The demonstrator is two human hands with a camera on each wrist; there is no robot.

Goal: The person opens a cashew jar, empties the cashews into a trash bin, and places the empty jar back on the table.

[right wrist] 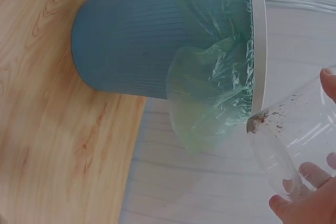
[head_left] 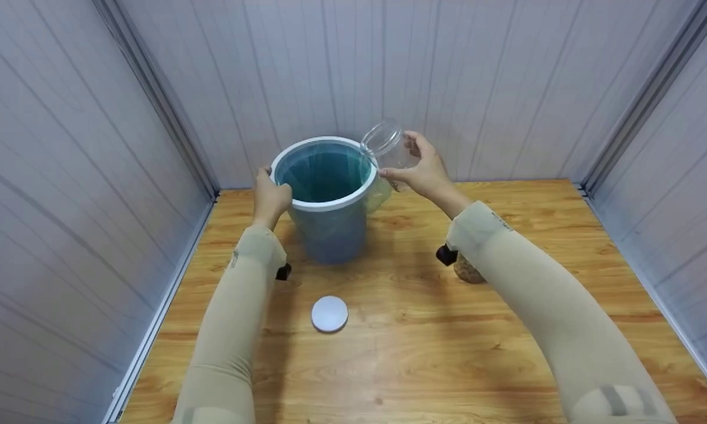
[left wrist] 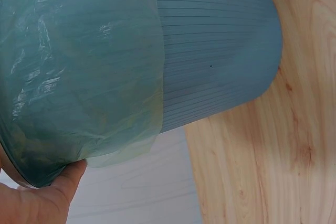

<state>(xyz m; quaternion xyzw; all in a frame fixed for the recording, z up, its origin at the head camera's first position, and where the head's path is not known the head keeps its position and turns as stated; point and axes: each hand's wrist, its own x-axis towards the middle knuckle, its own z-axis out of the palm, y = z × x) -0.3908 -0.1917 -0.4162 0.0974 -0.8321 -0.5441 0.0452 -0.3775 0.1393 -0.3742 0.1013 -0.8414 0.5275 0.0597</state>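
Note:
A blue-grey trash bin (head_left: 332,235) with a white rim stands upright, lined with a thin green plastic bag (left wrist: 105,77) folded over its outside. My left hand (head_left: 271,197) grips the rim on its left side, and a fingertip lies against the bag in the left wrist view. My right hand (head_left: 427,168) holds a clear jar (head_left: 391,150) between thumb and fingers at the bin's right rim. The jar leans towards the bin, its round end overlapping the rim in the head view. Brown residue (right wrist: 257,123) clings inside one end of the jar.
A round white lid (head_left: 329,314) lies on the wood-grain table (head_left: 400,359) in front of the bin. Partly hidden behind the right sleeve is a brown object (head_left: 468,271). Pale panel walls (head_left: 506,88) enclose the table at the back and both sides.

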